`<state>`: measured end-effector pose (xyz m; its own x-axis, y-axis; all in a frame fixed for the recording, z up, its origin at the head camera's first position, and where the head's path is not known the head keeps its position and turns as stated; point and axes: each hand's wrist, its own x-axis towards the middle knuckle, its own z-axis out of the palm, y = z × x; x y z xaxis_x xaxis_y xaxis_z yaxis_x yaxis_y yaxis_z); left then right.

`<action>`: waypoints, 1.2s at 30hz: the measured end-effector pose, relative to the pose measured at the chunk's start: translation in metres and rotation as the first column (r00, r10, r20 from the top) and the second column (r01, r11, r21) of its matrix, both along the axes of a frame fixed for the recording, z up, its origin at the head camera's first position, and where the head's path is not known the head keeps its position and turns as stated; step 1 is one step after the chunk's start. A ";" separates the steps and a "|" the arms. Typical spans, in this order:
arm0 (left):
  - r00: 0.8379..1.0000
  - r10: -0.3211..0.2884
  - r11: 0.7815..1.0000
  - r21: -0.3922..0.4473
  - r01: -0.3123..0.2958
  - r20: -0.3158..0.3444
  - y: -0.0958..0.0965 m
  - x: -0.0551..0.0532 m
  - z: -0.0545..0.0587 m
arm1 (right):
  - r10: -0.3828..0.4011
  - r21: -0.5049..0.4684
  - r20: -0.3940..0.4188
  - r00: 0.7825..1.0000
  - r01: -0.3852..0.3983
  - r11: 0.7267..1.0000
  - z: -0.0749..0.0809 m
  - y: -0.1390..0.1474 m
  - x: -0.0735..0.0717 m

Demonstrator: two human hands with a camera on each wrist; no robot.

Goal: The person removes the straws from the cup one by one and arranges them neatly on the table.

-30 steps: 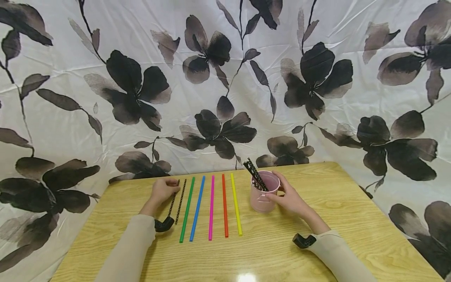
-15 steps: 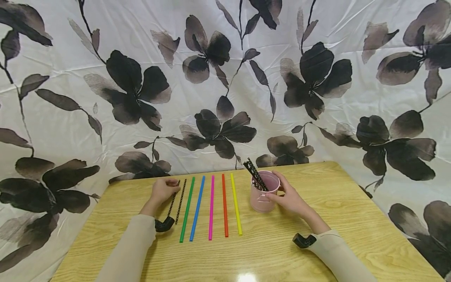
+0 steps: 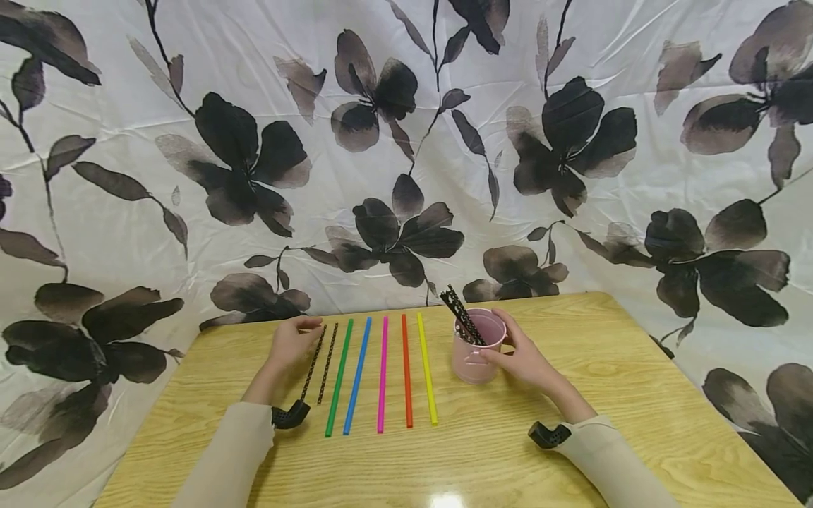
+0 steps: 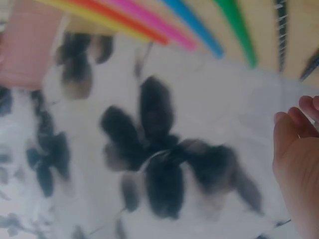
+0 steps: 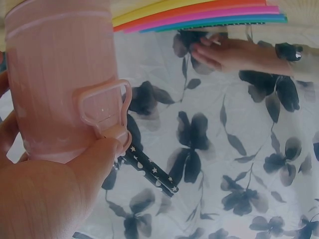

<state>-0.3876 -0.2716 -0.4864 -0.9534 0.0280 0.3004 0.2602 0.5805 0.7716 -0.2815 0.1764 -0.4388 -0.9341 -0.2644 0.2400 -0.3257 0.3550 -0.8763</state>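
With fingers curled round its side and the thumb near the small wire handle (image 5: 104,107), my right hand (image 3: 527,358) holds a pink bucket-shaped cup (image 3: 468,367). Black patterned straws (image 3: 459,308) lean inside the cup and stick out above its rim. My left hand (image 3: 293,347) hovers beside the far end of the leftmost thin black patterned straw (image 3: 313,367). In the left wrist view its loosely bent fingers (image 4: 285,130) hold nothing and are apart from the straws. A second black patterned straw (image 3: 327,363) lies just to the right.
A row of straws lies on the wooden table (image 3: 483,451): green (image 3: 339,377), blue (image 3: 358,376), pink (image 3: 382,374), red (image 3: 407,370) and yellow (image 3: 428,370). A floral cloth (image 3: 470,204) hangs behind the table. Black cameras are worn on both wrists.
My left hand has drawn slightly left, off the leftmost black straw, and its wrist has shifted left. The right hand and the cup stay in place.
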 end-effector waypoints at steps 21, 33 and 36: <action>0.911 -0.389 0.914 0.070 0.401 -0.138 0.138 0.061 0.058 | -0.023 -0.002 -0.061 0.998 0.023 1.000 -0.031 0.007 -0.018; 0.837 -0.509 0.833 0.130 0.538 -0.201 0.205 0.095 0.080 | 0.008 -0.043 -0.034 0.999 -0.009 0.999 -0.007 0.001 -0.002; 0.836 -0.500 0.832 0.144 0.536 -0.225 0.214 0.095 0.080 | 0.005 -0.041 -0.024 1.000 -0.006 0.999 -0.004 0.000 0.000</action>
